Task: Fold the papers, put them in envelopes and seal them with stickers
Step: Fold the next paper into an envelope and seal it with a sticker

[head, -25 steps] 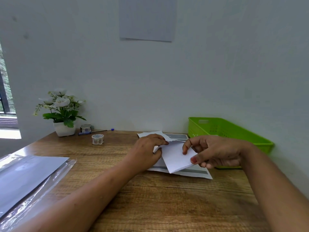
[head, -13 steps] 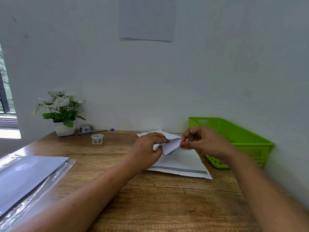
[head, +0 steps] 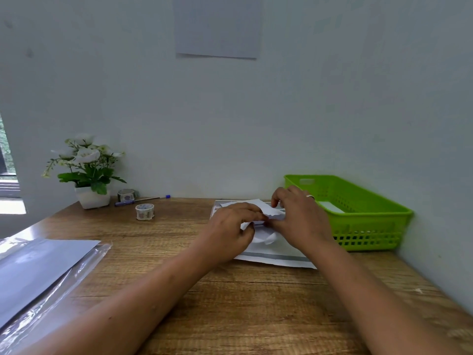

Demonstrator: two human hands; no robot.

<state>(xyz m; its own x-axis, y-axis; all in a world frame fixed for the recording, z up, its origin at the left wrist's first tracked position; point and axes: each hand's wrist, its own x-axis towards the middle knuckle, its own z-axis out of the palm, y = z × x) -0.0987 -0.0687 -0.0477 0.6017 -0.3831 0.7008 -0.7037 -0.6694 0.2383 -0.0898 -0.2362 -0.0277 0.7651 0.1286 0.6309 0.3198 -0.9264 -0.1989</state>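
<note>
Pinching the folded paper [head: 276, 213] over the envelope [head: 280, 255], the left hand [head: 230, 228] and right hand [head: 300, 221] seemed to tuck it in, and it was not sealed yet.

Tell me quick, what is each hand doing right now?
Left hand: closed, pinching the paper.
Right hand: closed, pinching the same paper.
</note>
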